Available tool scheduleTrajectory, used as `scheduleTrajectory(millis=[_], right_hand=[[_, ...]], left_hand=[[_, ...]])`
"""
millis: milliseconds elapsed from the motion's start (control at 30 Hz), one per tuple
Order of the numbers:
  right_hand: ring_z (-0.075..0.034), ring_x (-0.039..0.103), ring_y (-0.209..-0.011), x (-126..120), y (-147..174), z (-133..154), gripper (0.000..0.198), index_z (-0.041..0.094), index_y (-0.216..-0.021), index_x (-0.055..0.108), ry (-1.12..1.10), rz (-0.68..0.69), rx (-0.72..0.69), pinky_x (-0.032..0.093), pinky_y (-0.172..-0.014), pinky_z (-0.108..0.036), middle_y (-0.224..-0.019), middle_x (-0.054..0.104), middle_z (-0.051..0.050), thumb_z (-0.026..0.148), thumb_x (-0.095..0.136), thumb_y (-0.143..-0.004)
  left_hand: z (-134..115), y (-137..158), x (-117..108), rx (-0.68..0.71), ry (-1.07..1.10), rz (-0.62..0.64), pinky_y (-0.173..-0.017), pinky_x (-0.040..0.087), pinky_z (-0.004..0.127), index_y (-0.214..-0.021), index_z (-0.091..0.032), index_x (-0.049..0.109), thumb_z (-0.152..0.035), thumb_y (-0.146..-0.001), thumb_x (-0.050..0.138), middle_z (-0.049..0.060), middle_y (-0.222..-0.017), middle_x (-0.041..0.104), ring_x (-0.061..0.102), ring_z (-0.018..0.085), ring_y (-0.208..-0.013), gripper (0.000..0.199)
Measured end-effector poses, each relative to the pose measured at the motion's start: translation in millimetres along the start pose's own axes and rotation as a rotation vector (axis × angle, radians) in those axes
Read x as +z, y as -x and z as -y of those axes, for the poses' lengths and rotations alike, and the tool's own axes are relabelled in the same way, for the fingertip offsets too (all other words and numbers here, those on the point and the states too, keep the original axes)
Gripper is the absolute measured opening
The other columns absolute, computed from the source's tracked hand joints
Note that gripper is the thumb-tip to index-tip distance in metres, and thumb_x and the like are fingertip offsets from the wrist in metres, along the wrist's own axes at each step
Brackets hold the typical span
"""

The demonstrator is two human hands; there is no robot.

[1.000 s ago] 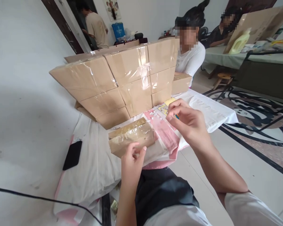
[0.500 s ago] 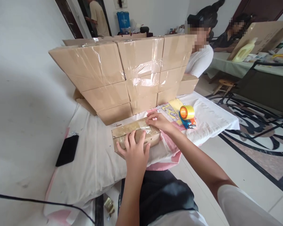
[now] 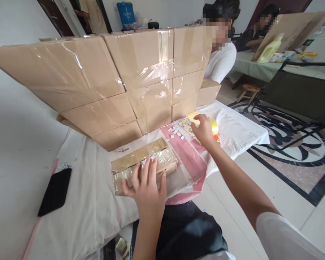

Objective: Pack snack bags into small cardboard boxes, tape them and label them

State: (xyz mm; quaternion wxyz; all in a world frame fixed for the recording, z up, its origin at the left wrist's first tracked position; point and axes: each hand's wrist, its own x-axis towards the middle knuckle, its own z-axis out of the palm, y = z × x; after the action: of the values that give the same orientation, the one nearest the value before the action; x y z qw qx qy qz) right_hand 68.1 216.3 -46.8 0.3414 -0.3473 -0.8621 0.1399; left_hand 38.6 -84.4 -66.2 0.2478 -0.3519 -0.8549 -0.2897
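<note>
The right hand (image 3: 202,129) has moved off the box (image 3: 143,151) to beside the tape roll (image 3: 215,127), fingers loosely parted; only the left hand (image 3: 149,186), spread wide, now steadies the box on the table (image 3: 234,124).

The left hand (image 3: 148,187) touches a taped box (image 3: 139,154).

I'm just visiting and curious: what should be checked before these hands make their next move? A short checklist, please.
1. Left hand on the small box: ok, fingers spread over it.
2. Right hand clear of the tape roll: cannot tell; it overlaps the roll in view.
3. Small box fully sealed: cannot tell; the left hand hides part.
4. Box stack clear of the small box: ok, cloth shows between.
5. Flat black object clear of both hands: ok.
</note>
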Motion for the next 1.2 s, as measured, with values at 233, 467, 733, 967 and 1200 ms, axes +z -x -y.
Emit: scheduleTrajectory(millis=[233, 467, 733, 967, 1200], right_hand=[[-0.037, 0.051, -0.114, -2, -47, -58, 0.024, 0.017, -0.092, 0.073, 0.42, 0.576, -0.353, 0.037, -0.096, -0.048, -0.106, 0.069, -0.018, 0.005, 0.056, -0.08], [-0.037, 0.059, -0.108, 49, -63, -58, 0.012, 0.016, -0.08, 0.072, 0.472, 0.796, -0.288, 0.039, -0.095, -0.052, -0.099, 0.071, -0.019, 0.008, 0.064, -0.075], [-0.029, 0.065, -0.094, 57, -65, -68, 0.022, 0.018, -0.09, 0.071, 0.263, 0.791, -0.108, 0.048, -0.08, -0.037, -0.104, 0.071, -0.015, 0.008, 0.064, -0.072], [-0.021, 0.064, -0.077, 18, -42, -44, 0.014, 0.019, -0.073, 0.064, -0.142, 0.664, -0.183, 0.049, -0.072, -0.031, -0.079, 0.07, -0.006, 0.013, 0.052, -0.078], [-0.019, 0.058, -0.072, -25, 22, -20, 0.013, 0.023, -0.086, 0.056, -0.617, 0.631, -0.199, 0.047, -0.064, -0.03, -0.081, 0.062, -0.002, 0.031, 0.049, -0.094]], left_hand=[[-10, -11, 11, 0.137, 0.161, -0.012, -0.114, 0.023, 0.046, -0.144, -0.029, 0.049, -0.028, -0.088, 0.066, 0.007, -0.121, 0.075, 0.068, 0.027, -0.112, 0.059], [-11, -7, 21, 0.135, 0.032, -0.071, -0.105, 0.029, 0.043, -0.14, -0.027, 0.054, -0.028, -0.086, 0.069, 0.006, -0.114, 0.078, 0.071, 0.027, -0.104, 0.056], [-8, -4, 21, 0.161, 0.106, -0.09, -0.097, 0.031, 0.042, -0.136, -0.032, 0.058, -0.026, -0.085, 0.07, 0.003, -0.114, 0.078, 0.071, 0.026, -0.104, 0.053], [-7, -4, 16, 0.227, 0.062, -0.079, -0.097, 0.03, 0.044, -0.125, -0.028, 0.063, -0.027, -0.088, 0.064, 0.005, -0.117, 0.077, 0.071, 0.026, -0.105, 0.037], [-33, -6, 12, 0.14, 0.188, -0.176, -0.086, 0.034, 0.043, -0.105, -0.032, 0.067, -0.018, -0.091, 0.057, -0.001, -0.094, 0.078, 0.071, 0.021, -0.087, 0.022]])
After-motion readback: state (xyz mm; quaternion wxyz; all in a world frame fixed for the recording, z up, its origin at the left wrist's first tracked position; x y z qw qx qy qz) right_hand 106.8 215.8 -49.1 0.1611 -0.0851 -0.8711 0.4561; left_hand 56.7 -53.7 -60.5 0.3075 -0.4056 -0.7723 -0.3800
